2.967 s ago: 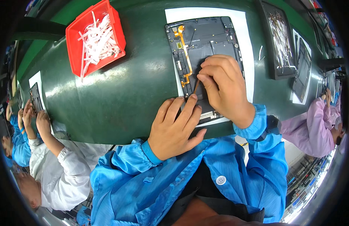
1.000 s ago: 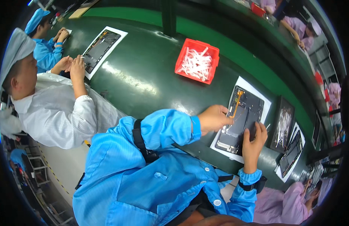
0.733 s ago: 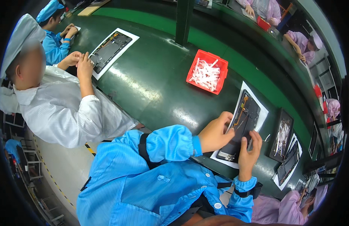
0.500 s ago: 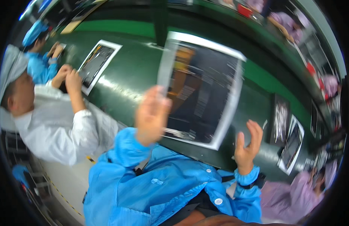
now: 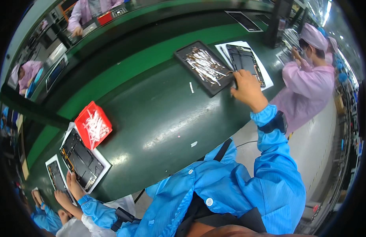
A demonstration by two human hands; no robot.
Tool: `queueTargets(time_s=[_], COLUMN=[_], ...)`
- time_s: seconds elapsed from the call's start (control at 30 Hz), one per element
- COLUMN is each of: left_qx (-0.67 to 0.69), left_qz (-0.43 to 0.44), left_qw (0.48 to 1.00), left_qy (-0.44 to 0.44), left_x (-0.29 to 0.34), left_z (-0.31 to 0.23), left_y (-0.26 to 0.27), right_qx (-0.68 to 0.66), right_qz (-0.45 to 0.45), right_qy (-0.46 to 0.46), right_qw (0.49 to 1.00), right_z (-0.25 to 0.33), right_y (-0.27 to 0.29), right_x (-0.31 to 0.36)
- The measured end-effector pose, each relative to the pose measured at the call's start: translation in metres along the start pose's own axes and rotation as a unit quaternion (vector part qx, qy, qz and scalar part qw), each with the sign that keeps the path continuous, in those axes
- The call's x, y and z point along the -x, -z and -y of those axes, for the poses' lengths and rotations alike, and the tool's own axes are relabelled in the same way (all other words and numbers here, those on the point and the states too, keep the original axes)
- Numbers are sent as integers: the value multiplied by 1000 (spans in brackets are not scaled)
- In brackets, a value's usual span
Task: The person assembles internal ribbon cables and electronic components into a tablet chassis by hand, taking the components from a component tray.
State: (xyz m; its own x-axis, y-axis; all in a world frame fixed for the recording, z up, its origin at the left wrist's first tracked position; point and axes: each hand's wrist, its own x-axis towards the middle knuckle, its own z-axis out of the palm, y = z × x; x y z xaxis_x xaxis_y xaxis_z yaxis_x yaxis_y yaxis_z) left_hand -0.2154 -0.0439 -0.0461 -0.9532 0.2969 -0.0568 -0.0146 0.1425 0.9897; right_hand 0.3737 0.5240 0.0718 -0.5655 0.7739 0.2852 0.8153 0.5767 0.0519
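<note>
The panel that was up in the air half a second ago is down again: the left panel (image 5: 81,157) now lies open-side up on its white sheet (image 5: 105,166), far out to the person's left, just beside the red bin (image 5: 93,124) of white pieces. Both arms have swung wide apart. The left hand (image 5: 73,185) sits at that panel's near edge, fingers stretched along it and closed around nothing I can see. The right hand (image 5: 247,85) has gone the other way, out to the right panel (image 5: 246,59), a second opened device on its own sheet next to the black tray (image 5: 204,67) of small parts. Its fingers curl down over the panel's near corner with the back of the hand towards me, so I cannot tell whether it has hold or merely touches.

To my eye this is the hand-over between units: one passed down the green table (image 5: 163,114) towards the neighbour, whose hand (image 5: 61,200) waits just beside it, and a fresh one being fetched. Bringing the right panel in would call for a grip on its rim alone, clear of the bare insides, and a low slide or lift that misses the tray touching its sheet
</note>
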Motion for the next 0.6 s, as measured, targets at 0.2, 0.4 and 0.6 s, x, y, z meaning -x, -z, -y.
queueTargets(time_s=[0.2,0.4,0.6], left_qx=[-106,-607,-366], left_qz=[-40,-143,183], left_qw=[993,762,824], left_qy=[-27,-176,-392], left_x=[-21,36,181], left_z=[14,-63,-160], left_y=[5,-88,-253], right_qx=[-60,-128,-96], right_qz=[-76,-148,-35], right_qy=[38,-29,126], right_qw=[995,980,987], right_z=[-65,-101,-112], right_y=[-20,-12,10], right_x=[25,46,37])
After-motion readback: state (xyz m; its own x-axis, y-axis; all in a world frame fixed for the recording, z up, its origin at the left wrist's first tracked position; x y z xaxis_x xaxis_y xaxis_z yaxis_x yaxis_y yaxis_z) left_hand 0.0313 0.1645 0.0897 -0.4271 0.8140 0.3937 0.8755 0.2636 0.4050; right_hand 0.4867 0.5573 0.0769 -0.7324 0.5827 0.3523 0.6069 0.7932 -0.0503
